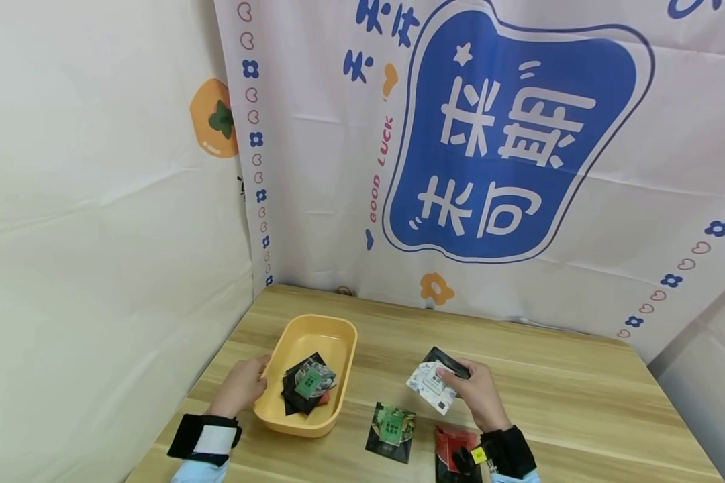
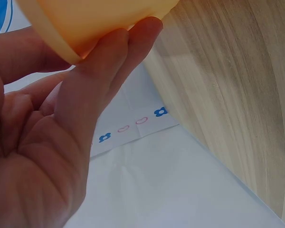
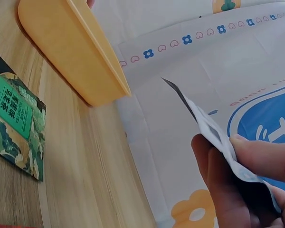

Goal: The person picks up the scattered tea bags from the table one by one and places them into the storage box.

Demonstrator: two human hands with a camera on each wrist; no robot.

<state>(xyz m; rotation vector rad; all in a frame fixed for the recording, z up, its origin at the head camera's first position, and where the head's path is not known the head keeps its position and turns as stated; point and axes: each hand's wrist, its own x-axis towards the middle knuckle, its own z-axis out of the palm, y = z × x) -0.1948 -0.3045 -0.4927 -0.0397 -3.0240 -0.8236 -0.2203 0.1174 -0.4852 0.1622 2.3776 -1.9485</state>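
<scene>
I have the left hand (image 1: 240,389) at the near-left side of the yellow tub (image 1: 325,343), its fingers pinching the wall at the rim. The tub sits on the left of the counter (image 1: 568,396), with a small heap of dark packets (image 1: 308,384) inside, a green label uppermost.

To the right, I have the right hand (image 1: 478,397) raised above the counter, thumb and fingers pinching a white packet (image 1: 430,386) with a black layer (image 1: 452,363) behind it; I cannot tell whether that is its back or a second packet. Between tub and right hand, on the near side, a green-labelled packet (image 1: 391,429) lies flat. Right of that lies a red-and-black packet (image 1: 449,439), partly covered by the right wristband (image 1: 512,451).
</scene>
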